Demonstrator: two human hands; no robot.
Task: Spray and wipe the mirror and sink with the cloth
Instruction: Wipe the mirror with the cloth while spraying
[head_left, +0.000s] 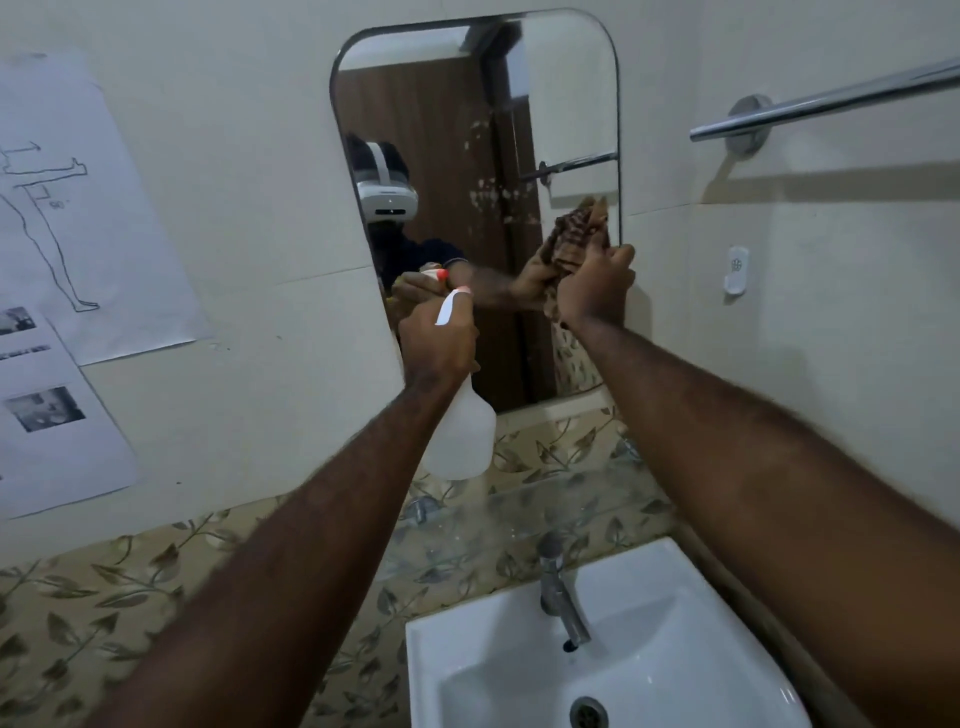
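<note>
Both forearms reach up from the bottom of the frame, over the white sink (649, 597) at lower right. At centre, the left hand (439, 338) is raised, its fingers clenched round the neck of a white spray bottle (460, 431), nozzle towards the mirror (467, 156), probably to wet the spotted glass. Just right of it, the right hand (597, 291) grasps a bunched brown cloth (579, 234) and presses it flat against the mirror's lower right edge, wrist bent back, seemingly to wipe there while the sink waits untouched
</note>
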